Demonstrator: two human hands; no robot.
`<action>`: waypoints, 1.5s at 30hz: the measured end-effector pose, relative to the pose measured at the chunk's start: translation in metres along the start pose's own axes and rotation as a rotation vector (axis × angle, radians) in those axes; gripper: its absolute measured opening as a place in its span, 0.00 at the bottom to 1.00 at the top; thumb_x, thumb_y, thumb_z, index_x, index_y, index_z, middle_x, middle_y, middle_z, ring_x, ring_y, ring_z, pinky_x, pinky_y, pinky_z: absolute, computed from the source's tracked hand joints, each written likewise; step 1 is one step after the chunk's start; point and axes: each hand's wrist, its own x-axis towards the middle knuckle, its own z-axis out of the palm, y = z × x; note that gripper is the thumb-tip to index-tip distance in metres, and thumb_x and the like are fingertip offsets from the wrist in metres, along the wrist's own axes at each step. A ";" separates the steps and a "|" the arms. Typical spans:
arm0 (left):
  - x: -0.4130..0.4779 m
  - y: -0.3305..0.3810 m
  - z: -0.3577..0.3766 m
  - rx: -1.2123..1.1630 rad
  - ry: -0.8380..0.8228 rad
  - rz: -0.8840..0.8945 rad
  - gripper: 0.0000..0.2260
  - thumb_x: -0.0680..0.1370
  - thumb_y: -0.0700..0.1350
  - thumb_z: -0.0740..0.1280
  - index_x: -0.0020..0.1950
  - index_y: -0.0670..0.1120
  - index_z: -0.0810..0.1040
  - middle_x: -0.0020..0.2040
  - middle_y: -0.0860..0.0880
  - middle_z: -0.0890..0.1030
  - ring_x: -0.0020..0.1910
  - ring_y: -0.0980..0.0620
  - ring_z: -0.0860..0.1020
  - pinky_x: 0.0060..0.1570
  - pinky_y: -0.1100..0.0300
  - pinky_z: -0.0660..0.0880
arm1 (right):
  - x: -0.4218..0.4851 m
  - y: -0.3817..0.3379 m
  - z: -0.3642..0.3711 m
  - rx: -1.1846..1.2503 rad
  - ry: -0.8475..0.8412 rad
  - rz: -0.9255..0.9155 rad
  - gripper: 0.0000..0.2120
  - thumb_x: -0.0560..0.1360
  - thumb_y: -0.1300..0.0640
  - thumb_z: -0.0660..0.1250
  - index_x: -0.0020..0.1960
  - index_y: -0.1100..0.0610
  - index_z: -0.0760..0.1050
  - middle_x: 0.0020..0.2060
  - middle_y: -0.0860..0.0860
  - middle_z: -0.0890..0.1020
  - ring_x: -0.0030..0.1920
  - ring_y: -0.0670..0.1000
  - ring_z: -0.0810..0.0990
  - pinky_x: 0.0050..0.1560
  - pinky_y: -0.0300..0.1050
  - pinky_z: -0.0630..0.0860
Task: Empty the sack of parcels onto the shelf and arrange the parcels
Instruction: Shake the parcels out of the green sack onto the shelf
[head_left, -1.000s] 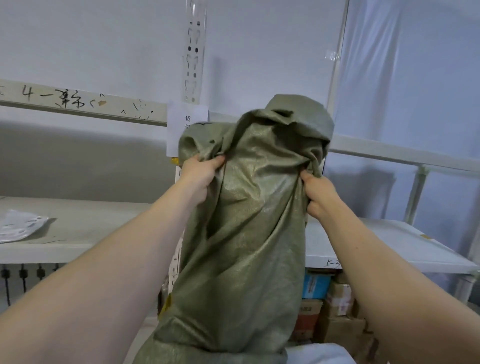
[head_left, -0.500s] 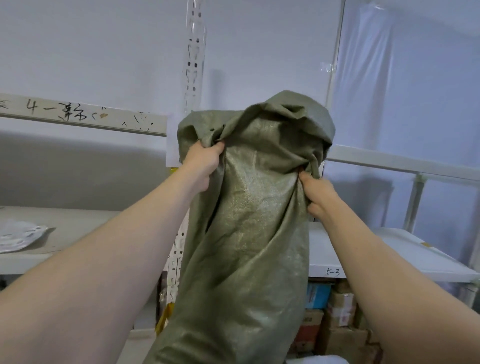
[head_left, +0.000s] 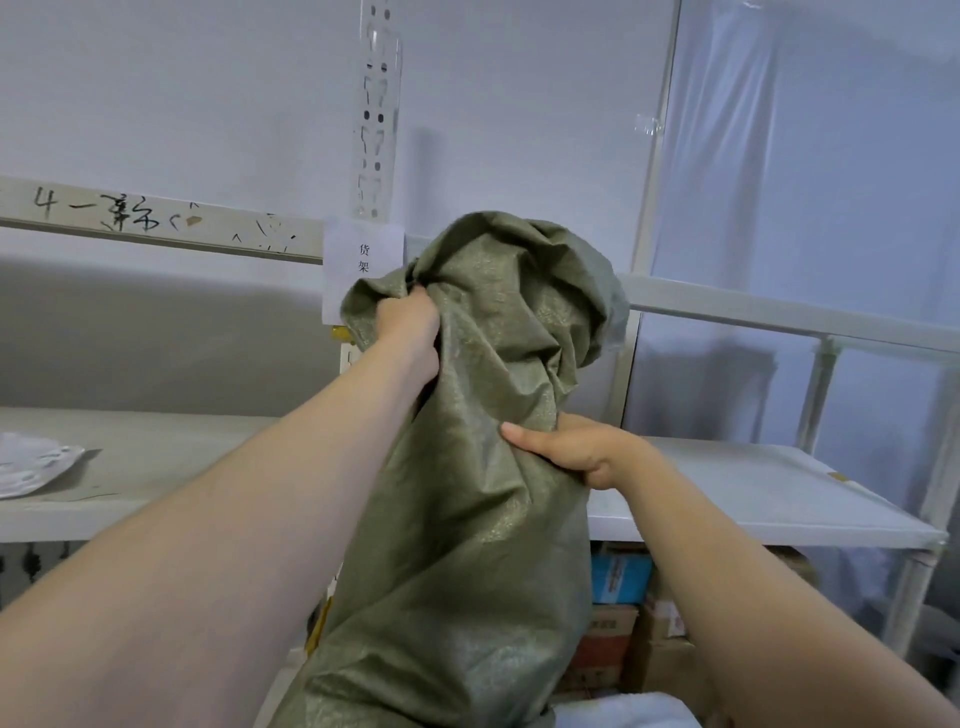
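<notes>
— Up by the shelf post, the sack (head_left: 483, 545) hangs upright in front of the shelf (head_left: 769, 499).
— Grips?
— Bunched top is fisted in the left hand (head_left: 408, 327); the right hand (head_left: 579, 452) pinches lower, thumb across the cloth, fingers hidden behind.
— Which end's the mouth?
— Can't tell. I'd find it, aim it over the board, then raise the closed end — slowly, so nothing bounces off.

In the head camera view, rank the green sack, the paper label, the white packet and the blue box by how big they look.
1. Sack: largest by far, though nearest the camera.
2. Paper label and white packet: alike; the packet is cut by the frame edge, so unranked.
3. Blue box: smallest, partly hidden.
</notes>
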 end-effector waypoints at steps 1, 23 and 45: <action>-0.003 -0.003 0.003 0.025 -0.026 0.006 0.16 0.79 0.49 0.65 0.64 0.43 0.72 0.55 0.44 0.80 0.51 0.44 0.80 0.55 0.47 0.78 | 0.004 -0.003 0.004 -0.013 0.082 -0.017 0.36 0.69 0.39 0.73 0.70 0.54 0.68 0.61 0.54 0.78 0.58 0.56 0.78 0.56 0.53 0.77; -0.001 -0.010 -0.038 0.343 -0.183 0.038 0.16 0.77 0.53 0.69 0.62 0.47 0.76 0.55 0.46 0.81 0.55 0.42 0.79 0.61 0.46 0.75 | 0.009 -0.055 -0.018 0.549 0.641 -0.223 0.16 0.80 0.50 0.63 0.60 0.62 0.74 0.48 0.55 0.80 0.48 0.56 0.80 0.57 0.53 0.78; -0.005 0.000 -0.021 0.295 -0.210 0.044 0.29 0.71 0.58 0.75 0.66 0.46 0.72 0.59 0.48 0.80 0.56 0.45 0.78 0.59 0.49 0.75 | 0.005 -0.025 -0.038 0.370 0.517 -0.033 0.30 0.76 0.44 0.69 0.68 0.63 0.70 0.61 0.59 0.78 0.58 0.61 0.78 0.63 0.60 0.75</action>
